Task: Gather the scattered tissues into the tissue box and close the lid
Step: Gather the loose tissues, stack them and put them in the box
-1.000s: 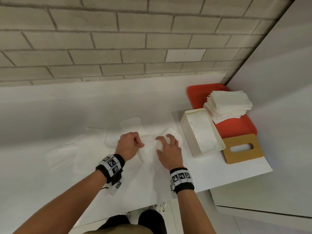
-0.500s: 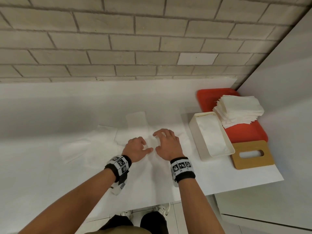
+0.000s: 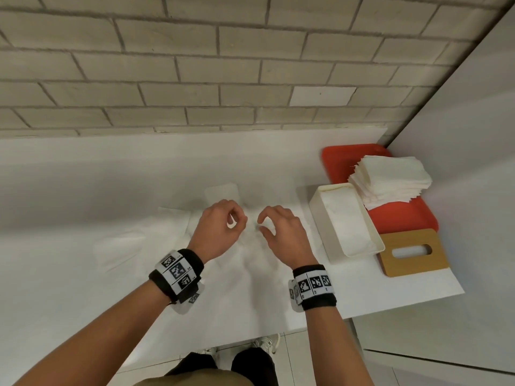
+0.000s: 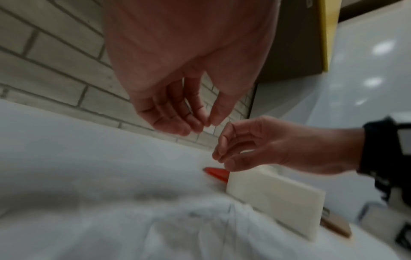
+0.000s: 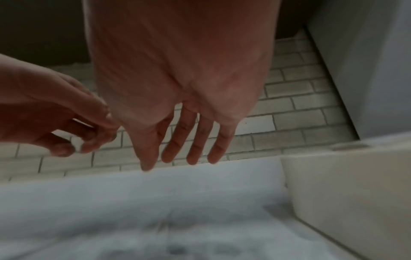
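Several white tissues (image 3: 245,263) lie spread flat on the white table (image 3: 69,274), some overlapping, hard to tell apart. My left hand (image 3: 237,221) hovers just above them with fingers loosely curled and thumb near the fingertips; nothing shows between them in the left wrist view (image 4: 206,123). Close to its right, my right hand (image 3: 262,227) hangs over the same tissues, fingers nearly straight and empty (image 5: 177,158). The white tissue box (image 3: 317,207) stands open to the right, tissues inside. Its wooden lid (image 3: 412,252) lies flat beside it.
A red tray (image 3: 342,157) in the back right corner carries a thick stack of folded tissues (image 3: 390,179). A brick wall runs along the table's far side and a white panel closes the right. The table's front edge is near my legs.
Both hands pressed flat on the middle tissue a second ago; they slid toward its far edge and now sit lifted off it, with fingers curled inward.
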